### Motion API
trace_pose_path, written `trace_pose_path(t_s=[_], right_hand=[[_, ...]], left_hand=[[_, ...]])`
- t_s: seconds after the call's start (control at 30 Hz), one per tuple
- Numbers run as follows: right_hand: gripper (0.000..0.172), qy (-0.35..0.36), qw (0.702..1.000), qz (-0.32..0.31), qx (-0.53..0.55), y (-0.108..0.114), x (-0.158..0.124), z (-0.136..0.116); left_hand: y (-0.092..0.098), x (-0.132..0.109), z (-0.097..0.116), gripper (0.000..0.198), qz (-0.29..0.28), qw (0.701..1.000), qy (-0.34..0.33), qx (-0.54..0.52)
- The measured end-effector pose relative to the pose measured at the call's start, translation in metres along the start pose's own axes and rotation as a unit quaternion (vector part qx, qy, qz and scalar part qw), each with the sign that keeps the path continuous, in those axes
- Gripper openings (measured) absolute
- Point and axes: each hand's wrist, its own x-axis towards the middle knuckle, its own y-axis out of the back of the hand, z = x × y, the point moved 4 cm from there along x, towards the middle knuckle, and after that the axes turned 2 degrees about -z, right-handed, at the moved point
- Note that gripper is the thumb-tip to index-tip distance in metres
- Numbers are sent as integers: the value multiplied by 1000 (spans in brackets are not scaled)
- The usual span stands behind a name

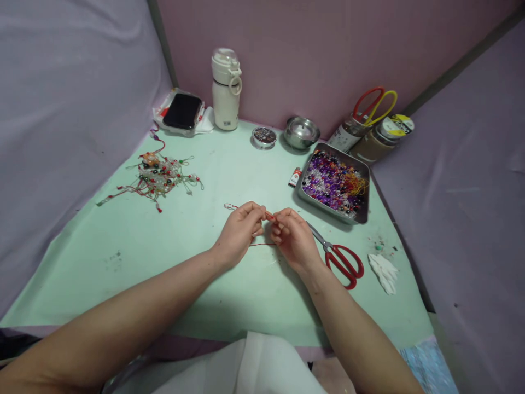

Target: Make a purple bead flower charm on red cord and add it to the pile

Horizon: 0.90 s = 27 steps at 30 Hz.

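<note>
A thin red cord (268, 216) stretches between my two hands above the middle of the table. My left hand (241, 230) pinches it from the left, and a small loop of the cord sticks out behind the fingers. From the right, my right hand (294, 235) pinches the cord a short way off. One strand also hangs below both hands. Whether a small bead sits between the fingertips is too small to tell. Red-handled scissors (344, 264) lie on the table just right of my right hand, partly behind it.
A metal tray (334, 210) of mixed beads stands at right, near a small bottle (295, 177), steel bowl (301, 133), spool (264, 138) and jars (377, 139). Beaded strings (162, 175), a phone (182, 111) and a white flask (226, 90) are left; crumpled tissue (383, 272) lies right.
</note>
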Motion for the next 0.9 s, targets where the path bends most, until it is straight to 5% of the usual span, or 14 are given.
trace_pose_path(t_s=[0.43,0.6,0.9], right_hand=[[13,20,999,-28,-23,3,0,-3],[6,87,984,-14,-153,9,-2,-13],[20,74,940,-24,-333,14,-3,-22]], left_hand=[[-2,-5,11,33,-35,987,-51,151],[-4,-7,11,33,-51,968,-74,236],[0,-5,8,39,-53,959,-78,266]])
